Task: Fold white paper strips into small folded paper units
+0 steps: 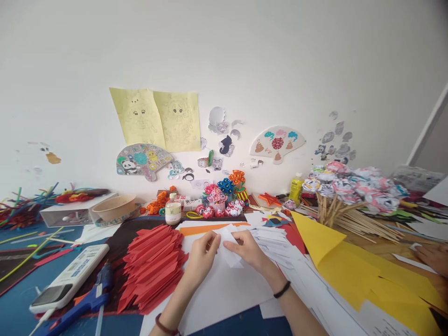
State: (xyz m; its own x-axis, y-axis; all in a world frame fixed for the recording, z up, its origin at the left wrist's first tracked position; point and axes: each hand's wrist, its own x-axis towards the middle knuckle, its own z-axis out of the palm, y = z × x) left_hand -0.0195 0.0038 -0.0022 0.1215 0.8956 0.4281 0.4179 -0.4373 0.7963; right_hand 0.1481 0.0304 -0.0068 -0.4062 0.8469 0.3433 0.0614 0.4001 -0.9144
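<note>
Both hands [201, 254] [249, 249] pinch white paper piece [229, 242] over cluttered craft table [21, 298], white wall [245, 56] behind.

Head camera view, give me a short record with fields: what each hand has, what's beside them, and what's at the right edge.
left hand: left hand pinches the white paper piece
right hand: right hand grips the same piece
under hands: white sheets
left of hands: stack of folded red paper, blue glue gun
right of hands: yellow paper
right edge: another person's hand
</note>
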